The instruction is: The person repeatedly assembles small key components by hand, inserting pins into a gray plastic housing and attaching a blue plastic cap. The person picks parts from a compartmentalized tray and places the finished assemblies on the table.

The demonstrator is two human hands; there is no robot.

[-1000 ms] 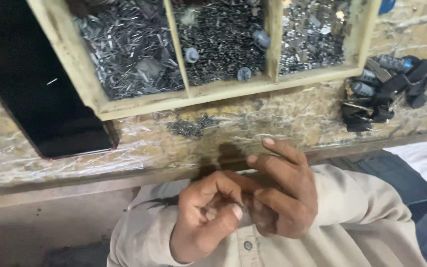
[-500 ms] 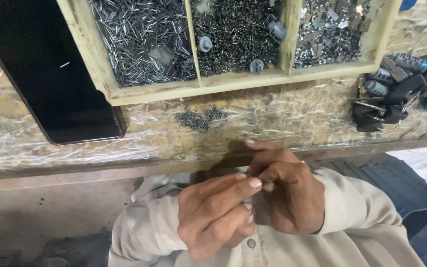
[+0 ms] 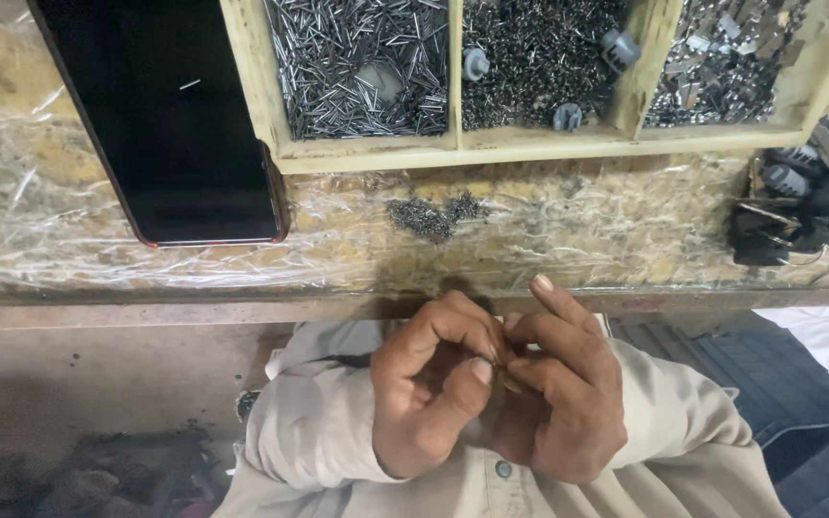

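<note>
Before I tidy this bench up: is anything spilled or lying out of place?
Yes. A small heap of tiny dark metal bits lies loose on the plastic-covered bench, just outside the wooden tray whose compartments hold similar parts. Nothing else stands out.

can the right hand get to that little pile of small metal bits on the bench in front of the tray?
Probably yes: the small pile lies bare on the bench, just beyond the right hand, with nothing between. But its fingertips are pressed together with the left hand.

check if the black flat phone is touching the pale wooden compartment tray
Touching: the head view shows the black flat phone's right edge pressed against the pale wooden compartment tray's left wall, no gap.
</note>
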